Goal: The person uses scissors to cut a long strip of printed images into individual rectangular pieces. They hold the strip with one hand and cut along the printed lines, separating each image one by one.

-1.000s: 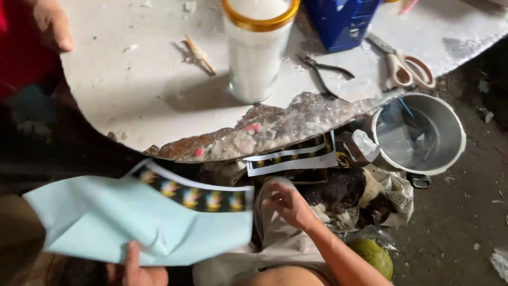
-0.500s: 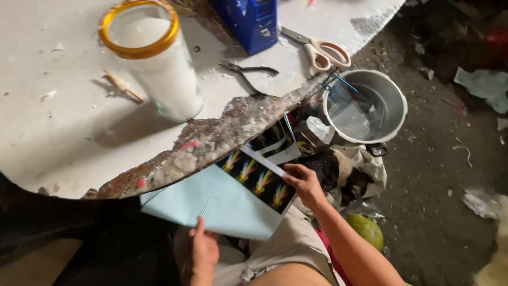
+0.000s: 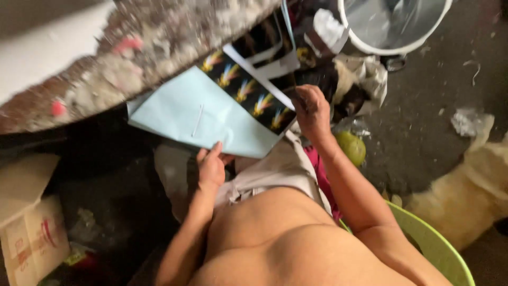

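Pale-blue sheet (image 3: pixel 211 114) pinched by both hands' fingers (image 3: pixel 210 159), table edge (image 3: pixel 106 74) overhanging it.

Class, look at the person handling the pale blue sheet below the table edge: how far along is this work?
Done: the pale blue sheet with its dark patterned strip is off the table and over the lap. In hand: the left hand grips its near edge, the right hand its patterned end. Left: the sheet is not yet laid down; more patterned pieces lie beyond.
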